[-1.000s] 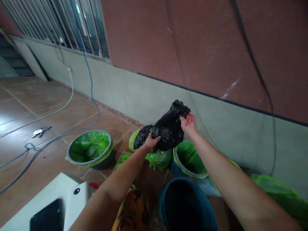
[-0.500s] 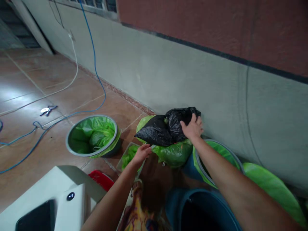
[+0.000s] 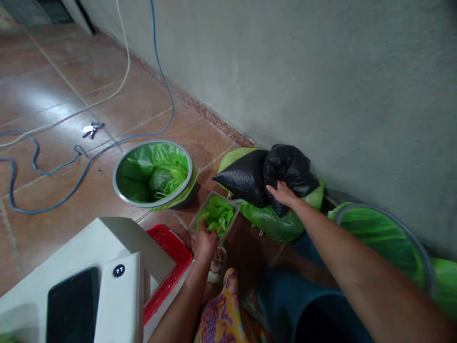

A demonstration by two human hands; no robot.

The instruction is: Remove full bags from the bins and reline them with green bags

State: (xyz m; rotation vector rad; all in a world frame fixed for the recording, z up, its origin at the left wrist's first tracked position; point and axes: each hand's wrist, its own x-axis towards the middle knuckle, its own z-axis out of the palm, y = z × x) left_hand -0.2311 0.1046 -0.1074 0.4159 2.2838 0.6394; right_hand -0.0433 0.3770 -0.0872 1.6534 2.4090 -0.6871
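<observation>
A black plastic bag (image 3: 271, 174) lies on top of a full green bag (image 3: 274, 221) against the grey wall. My right hand (image 3: 283, 194) rests on the black bag's lower edge, fingers pressed into it. My left hand (image 3: 204, 242) is lower, at the near edge of a clear tray of green leaves (image 3: 216, 216), with its fingers curled at the rim. Whether they grip the tray is hidden.
A metal basin lined with green plastic (image 3: 154, 172) stands on the tiled floor to the left. A red basket (image 3: 167, 259) and a white appliance (image 3: 85, 281) sit near me. A blue bucket (image 3: 303, 309), another green-lined basin (image 3: 382, 238) and a blue cable (image 3: 71, 162) are nearby.
The black bag came down from the air onto the green bag. My left hand let go of it and dropped to the tray of leaves. The view tilted down.
</observation>
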